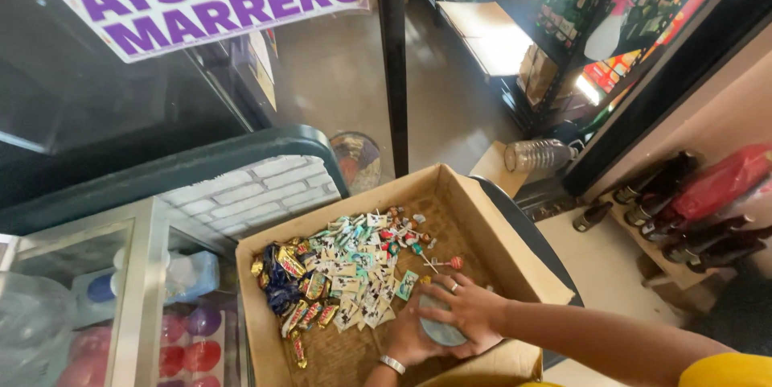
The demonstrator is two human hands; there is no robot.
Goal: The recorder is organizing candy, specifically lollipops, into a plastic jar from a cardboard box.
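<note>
A shallow cardboard box (474, 210) lies below me, holding several small wrapped candies (346, 274) and a lollipop (455, 262). Both my hands are inside its near right corner. My right hand (465, 306), with a ring on one finger, lies curled over the top of a small round pale-blue object (441, 331). My left hand (406, 337), with a bracelet at the wrist, cups the same object from the left and below. The candies lie just left of my fingers.
A glass display case (121, 290) with coloured balls stands at the left. A clear plastic bottle (540, 154) lies beyond the box. Dark bottles (683, 218) and a red bag (724, 182) sit on a ledge at the right. A dark doorframe post (394, 57) stands ahead.
</note>
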